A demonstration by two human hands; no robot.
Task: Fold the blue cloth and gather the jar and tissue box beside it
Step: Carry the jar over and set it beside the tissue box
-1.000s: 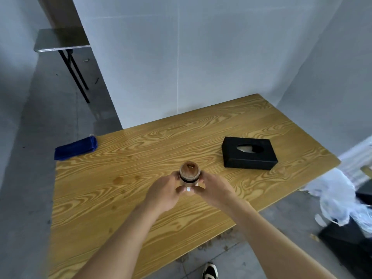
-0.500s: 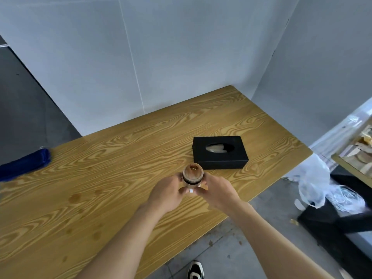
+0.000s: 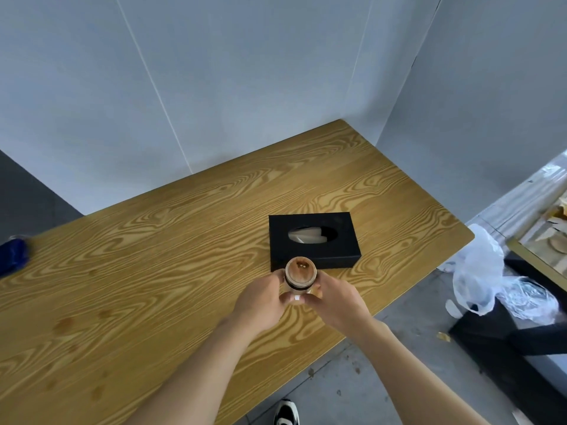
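Observation:
A small jar (image 3: 300, 273) with a wooden lid and a dark band is held upright between both hands, just in front of the tissue box. My left hand (image 3: 260, 300) grips its left side and my right hand (image 3: 336, 302) its right side, thumbs meeting at the front. The black tissue box (image 3: 316, 245) lies on the wooden table (image 3: 171, 271), white tissue showing in its oval slot. The folded blue cloth (image 3: 12, 256) sits at the table's far left edge, partly cut off by the frame.
Grey walls close the table's back and right sides. To the right of the table, on the floor, lie a white plastic bag (image 3: 478, 271) and a black stand (image 3: 506, 332). My shoe (image 3: 287, 412) shows below the front edge.
The view has swung right, so the blue cloth has slid to the left frame edge. Both hands have carried the jar closer to the tissue box.

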